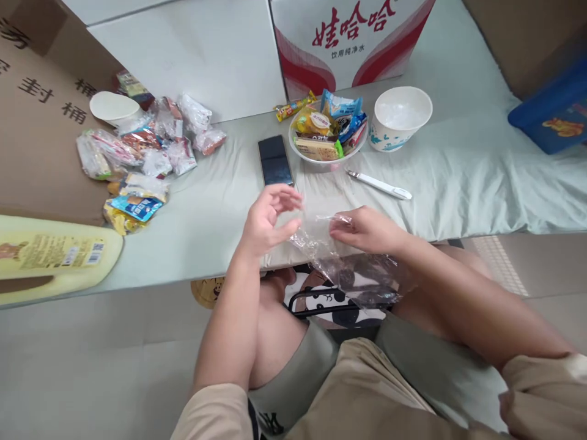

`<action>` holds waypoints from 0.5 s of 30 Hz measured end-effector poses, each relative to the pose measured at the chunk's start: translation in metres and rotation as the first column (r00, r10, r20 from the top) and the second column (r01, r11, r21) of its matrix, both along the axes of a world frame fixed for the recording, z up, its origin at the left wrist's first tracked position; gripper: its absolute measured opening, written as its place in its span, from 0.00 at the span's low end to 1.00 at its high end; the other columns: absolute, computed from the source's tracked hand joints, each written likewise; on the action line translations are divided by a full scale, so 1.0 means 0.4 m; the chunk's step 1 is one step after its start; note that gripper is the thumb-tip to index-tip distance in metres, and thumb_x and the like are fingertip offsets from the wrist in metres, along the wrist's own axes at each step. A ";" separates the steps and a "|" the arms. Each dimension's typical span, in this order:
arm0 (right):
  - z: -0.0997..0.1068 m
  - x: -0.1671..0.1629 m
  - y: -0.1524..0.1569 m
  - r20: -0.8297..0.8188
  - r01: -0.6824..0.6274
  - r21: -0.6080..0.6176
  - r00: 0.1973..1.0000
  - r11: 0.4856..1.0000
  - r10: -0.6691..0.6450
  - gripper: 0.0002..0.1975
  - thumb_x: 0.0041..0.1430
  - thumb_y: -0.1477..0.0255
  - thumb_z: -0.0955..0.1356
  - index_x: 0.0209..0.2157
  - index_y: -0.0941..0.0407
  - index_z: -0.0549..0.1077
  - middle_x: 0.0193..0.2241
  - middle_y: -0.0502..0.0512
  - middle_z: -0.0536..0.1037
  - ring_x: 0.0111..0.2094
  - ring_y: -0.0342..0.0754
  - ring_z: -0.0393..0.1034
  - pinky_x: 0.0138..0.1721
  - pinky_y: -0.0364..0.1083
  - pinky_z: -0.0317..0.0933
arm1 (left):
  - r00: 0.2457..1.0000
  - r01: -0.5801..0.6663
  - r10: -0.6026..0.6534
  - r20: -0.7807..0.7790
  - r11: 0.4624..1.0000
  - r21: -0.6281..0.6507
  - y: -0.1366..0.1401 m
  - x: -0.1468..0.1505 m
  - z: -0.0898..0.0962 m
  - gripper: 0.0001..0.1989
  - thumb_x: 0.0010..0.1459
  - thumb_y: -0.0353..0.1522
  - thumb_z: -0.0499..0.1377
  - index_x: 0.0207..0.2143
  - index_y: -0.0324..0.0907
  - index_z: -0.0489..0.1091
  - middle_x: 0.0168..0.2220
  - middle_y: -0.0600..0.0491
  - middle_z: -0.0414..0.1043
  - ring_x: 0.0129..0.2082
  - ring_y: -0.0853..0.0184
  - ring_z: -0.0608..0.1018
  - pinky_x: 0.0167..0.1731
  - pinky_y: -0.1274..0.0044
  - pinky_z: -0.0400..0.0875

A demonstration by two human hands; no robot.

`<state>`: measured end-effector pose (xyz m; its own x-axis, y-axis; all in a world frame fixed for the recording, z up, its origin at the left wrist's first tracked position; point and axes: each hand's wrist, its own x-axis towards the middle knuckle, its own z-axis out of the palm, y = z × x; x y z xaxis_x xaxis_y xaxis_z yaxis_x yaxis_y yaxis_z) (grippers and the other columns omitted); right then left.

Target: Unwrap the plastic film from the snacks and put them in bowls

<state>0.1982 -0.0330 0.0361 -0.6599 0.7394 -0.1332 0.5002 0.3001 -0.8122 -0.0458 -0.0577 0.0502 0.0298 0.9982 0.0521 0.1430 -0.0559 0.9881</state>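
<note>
A plastic bag (331,260) is pinched by the right hand (369,229), the left hand (265,223) unclenched; an upper-centre bowl (316,162) is filled with wrapped snacks (317,147).

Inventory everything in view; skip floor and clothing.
Plastic bag: 1, clear, centre
Phone: 1, black, centre
Bowl: 1, clear, centre
Bowl snacks: several, multicoloured, inside
Loose snack: 1, yellow, behind bowl
Cup: 1, white, right
Slim tool: 1, white, right
Snack pile: many, multicoloured, left
Oval item: 1, white, left
Lettered box: 1, brown, left
Plain box: 1, white, back
Printed carton: 1, white-red, back
Panel: 1, brown, right
Container: 1, yellow, left
Bear-print item: 1, blue, right
Cloth: 1, green, underneath
Panda-print item: 1, multicoloured, below
Round item: 1, yellow, below
Left hand: 1, bare, near bag
Right hand: 1, bare, on bag
</note>
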 end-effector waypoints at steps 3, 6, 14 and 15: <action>-0.019 -0.001 0.005 -0.212 0.176 -0.187 0.953 0.966 -0.215 0.14 0.65 0.60 0.65 0.31 0.55 0.70 0.25 0.52 0.77 0.23 0.43 0.70 0.29 0.46 0.65 | 0.994 -0.047 0.056 0.095 0.995 -0.093 0.013 0.010 -0.002 0.24 0.50 0.42 0.71 0.49 0.47 0.71 0.48 0.48 0.75 0.55 0.57 0.78 0.47 0.71 0.78; -0.033 -0.005 0.010 -0.340 0.291 -0.337 0.849 0.895 -0.404 0.16 0.64 0.55 0.66 0.36 0.55 0.68 0.25 0.51 0.77 0.23 0.43 0.71 0.28 0.45 0.65 | 0.962 0.211 -0.148 0.230 0.937 -0.280 0.023 0.040 -0.043 0.25 0.49 0.45 0.71 0.46 0.43 0.74 0.41 0.46 0.80 0.45 0.57 0.83 0.39 0.71 0.80; -0.047 0.007 0.011 -0.342 0.132 -0.407 0.896 0.904 -0.285 0.16 0.63 0.62 0.65 0.49 0.54 0.67 0.23 0.47 0.75 0.22 0.44 0.71 0.28 0.46 0.65 | 0.990 0.125 -0.139 -0.019 0.932 -0.341 0.030 0.064 -0.076 0.19 0.59 0.43 0.64 0.49 0.43 0.72 0.18 0.58 0.72 0.15 0.69 0.75 0.16 0.79 0.69; -0.043 0.013 0.006 -0.398 0.109 -0.408 0.872 0.906 -0.284 0.17 0.64 0.62 0.65 0.52 0.53 0.65 0.23 0.45 0.74 0.22 0.43 0.70 0.28 0.45 0.65 | 0.990 0.130 -0.138 -0.002 0.936 -0.328 0.021 0.058 -0.066 0.21 0.57 0.45 0.65 0.49 0.44 0.71 0.16 0.60 0.69 0.13 0.70 0.72 0.15 0.79 0.67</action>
